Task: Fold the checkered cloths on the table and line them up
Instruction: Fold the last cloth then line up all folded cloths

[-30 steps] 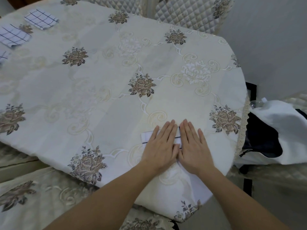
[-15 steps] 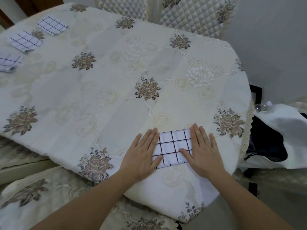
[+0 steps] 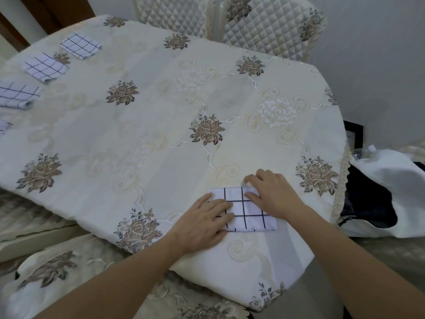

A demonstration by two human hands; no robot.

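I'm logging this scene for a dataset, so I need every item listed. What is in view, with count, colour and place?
Checkered cloth under the hands: one, white with dark grid, near table edge.
Folded checkered cloths: three in full view in a row, white with dark grid, far left of table; a sliver of another at the left edge.
Tablecloth: one, cream with brown roses, covers the table.
Quilted chair backs: two, cream, behind the table.
Bag: one, white with dark inside, right of table.
Left hand: flat on the cloth's left part.
Right hand: on the cloth's far right corner, fingers curled.
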